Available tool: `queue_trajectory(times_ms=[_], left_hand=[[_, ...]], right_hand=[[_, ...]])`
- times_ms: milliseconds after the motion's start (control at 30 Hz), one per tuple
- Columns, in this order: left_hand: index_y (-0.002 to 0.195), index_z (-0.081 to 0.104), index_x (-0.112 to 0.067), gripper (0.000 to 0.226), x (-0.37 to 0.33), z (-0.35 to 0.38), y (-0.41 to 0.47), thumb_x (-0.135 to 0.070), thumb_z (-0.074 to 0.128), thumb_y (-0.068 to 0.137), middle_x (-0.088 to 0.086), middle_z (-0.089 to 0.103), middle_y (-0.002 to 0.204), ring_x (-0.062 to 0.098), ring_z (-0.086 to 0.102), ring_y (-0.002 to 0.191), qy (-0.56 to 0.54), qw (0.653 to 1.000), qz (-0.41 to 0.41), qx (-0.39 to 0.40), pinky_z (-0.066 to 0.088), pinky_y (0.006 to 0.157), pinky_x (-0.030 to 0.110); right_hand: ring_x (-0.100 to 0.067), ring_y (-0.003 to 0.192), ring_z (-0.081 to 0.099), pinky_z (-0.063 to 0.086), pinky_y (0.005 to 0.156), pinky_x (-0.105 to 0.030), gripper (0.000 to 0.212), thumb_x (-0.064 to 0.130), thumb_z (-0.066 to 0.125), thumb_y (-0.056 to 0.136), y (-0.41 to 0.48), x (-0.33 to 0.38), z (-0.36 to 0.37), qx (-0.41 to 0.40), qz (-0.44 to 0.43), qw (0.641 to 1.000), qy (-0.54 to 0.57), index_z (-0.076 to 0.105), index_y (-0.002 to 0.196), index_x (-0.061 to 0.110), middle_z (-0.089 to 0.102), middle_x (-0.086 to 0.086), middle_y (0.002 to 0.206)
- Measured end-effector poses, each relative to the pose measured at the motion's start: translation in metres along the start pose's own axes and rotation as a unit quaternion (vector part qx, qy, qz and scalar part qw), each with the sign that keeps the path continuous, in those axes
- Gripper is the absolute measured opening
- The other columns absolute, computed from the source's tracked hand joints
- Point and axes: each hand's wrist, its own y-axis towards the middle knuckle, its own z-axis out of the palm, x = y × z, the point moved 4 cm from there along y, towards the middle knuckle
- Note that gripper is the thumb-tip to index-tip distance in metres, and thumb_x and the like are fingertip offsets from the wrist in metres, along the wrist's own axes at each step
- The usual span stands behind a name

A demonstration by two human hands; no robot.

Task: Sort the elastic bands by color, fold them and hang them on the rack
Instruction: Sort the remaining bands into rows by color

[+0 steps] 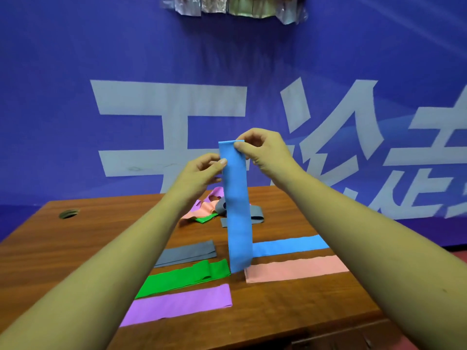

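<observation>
Two hands pinch one hanging blue band (pixel 237 210) near its top, left hand (pixel 199 170) lower, right hand (pixel 262 150) higher. Below them lie five flat bands: grey (pixel 187 253), green (pixel 182 276), purple (pixel 177 304), second blue (pixel 288 245), pink (pixel 295 269). White wall characters (pixel 171 127) behind are cropped, unreadable.

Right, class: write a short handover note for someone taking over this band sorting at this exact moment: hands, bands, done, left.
Left hand: pinches the side edge of the held blue band.
Right hand: pinches its top edge; it hangs down over the table.
Done, laid flat: grey band, green band, purple band, flat blue band, pink band.
Left: the mixed pile at the back, then hanging everything. No rack in view.
</observation>
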Motion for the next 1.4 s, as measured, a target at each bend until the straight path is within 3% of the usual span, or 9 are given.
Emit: queue_trajectory(times_ms=[133,300,433,600,833,933,1033,1200,1400], left_hand=[[0.1,0.069,-0.014,0.016,-0.002,0.008,-0.005,-0.023,0.056,0.098,-0.003,0.071,0.088,0.009,0.068,0.083,0.003,1.0,0.013,-0.022,0.057,0.076,0.026],[0.09,0.068,-0.017,0.011,0.015,0.014,-0.009,-0.026,0.062,0.094,0.006,0.066,0.085,0.018,0.063,0.079,-0.008,1.0,-0.024,-0.005,0.051,0.068,0.027],[0.104,0.066,-0.013,0.026,0.043,0.023,-0.018,-0.028,0.071,0.084,0.015,0.065,0.098,0.029,0.058,0.088,-0.022,0.992,-0.092,0.079,0.046,0.079,0.042],[0.118,0.069,-0.018,0.043,0.071,0.03,-0.038,-0.033,0.075,0.078,0.007,0.072,0.115,0.025,0.066,0.108,-0.008,0.975,-0.148,0.164,0.05,0.096,0.044],[0.097,0.073,-0.008,0.016,0.095,0.034,-0.058,-0.021,0.069,0.089,0.007,0.074,0.084,0.018,0.068,0.074,0.039,0.956,-0.203,0.208,0.054,0.072,0.029],[0.099,0.073,-0.008,0.022,0.109,0.026,-0.061,-0.027,0.069,0.089,0.008,0.075,0.09,0.019,0.068,0.077,0.061,0.947,-0.222,0.224,0.053,0.077,0.034],[0.091,0.073,-0.013,0.018,0.125,0.019,-0.062,-0.03,0.072,0.086,0.004,0.071,0.085,0.019,0.062,0.079,0.057,0.947,-0.236,0.208,0.049,0.077,0.034],[0.088,0.075,-0.014,0.009,0.149,0.005,-0.056,-0.019,0.068,0.089,0.012,0.073,0.094,0.03,0.066,0.092,0.032,0.956,-0.27,0.109,0.051,0.095,0.048],[0.094,0.072,-0.011,0.008,0.168,0.013,-0.05,-0.012,0.066,0.091,0.01,0.069,0.099,0.019,0.062,0.085,0.07,0.957,-0.28,0.028,0.054,0.075,0.03]], right_hand=[[0.003,0.058,0.053,0.043,0.053,-0.011,0.016,0.012,0.066,0.088,-0.008,-0.003,-0.005,0.024,0.045,0.999,0.01,0.07,0.099,0.001,0.065,-0.004,0.082],[-0.014,0.072,0.054,0.044,0.059,-0.029,0.018,0.022,0.07,0.088,-0.013,-0.014,-0.002,0.085,0.081,0.992,-0.041,0.072,0.096,0.007,0.07,-0.016,0.091],[-0.006,0.071,0.057,0.045,0.052,-0.015,0.012,0.017,0.068,0.089,-0.011,-0.017,-0.01,0.047,0.092,0.994,-0.027,0.072,0.093,0.006,0.067,-0.003,0.083],[-0.014,0.074,0.056,0.048,0.062,-0.026,0.018,0.017,0.068,0.088,-0.011,-0.045,-0.025,0.001,0.173,0.985,0.006,0.072,0.095,0.001,0.067,-0.006,0.087],[-0.023,0.077,0.059,0.046,0.055,-0.029,0.014,0.013,0.066,0.088,-0.022,-0.102,-0.056,-0.114,0.277,0.952,0.061,0.064,0.074,0.01,0.066,-0.011,0.088],[-0.025,0.075,0.058,0.046,0.054,-0.031,0.011,0.011,0.065,0.089,-0.032,-0.125,-0.069,-0.159,0.313,0.934,0.063,0.065,0.078,0.006,0.065,-0.015,0.091],[-0.026,0.07,0.054,0.046,0.056,-0.032,0.012,0.011,0.066,0.089,-0.044,-0.147,-0.082,-0.184,0.342,0.92,0.046,0.065,0.08,0.004,0.062,-0.016,0.086],[-0.026,0.073,0.06,0.047,0.055,-0.032,0.015,0.011,0.068,0.088,-0.07,-0.185,-0.096,-0.207,0.383,0.9,0.029,0.063,0.074,0.008,0.065,-0.015,0.083],[-0.025,0.06,0.052,0.042,0.052,-0.03,0.017,0.007,0.068,0.086,-0.105,-0.224,-0.101,-0.186,0.41,0.892,0.028,0.061,0.07,0.008,0.061,-0.018,0.079]])
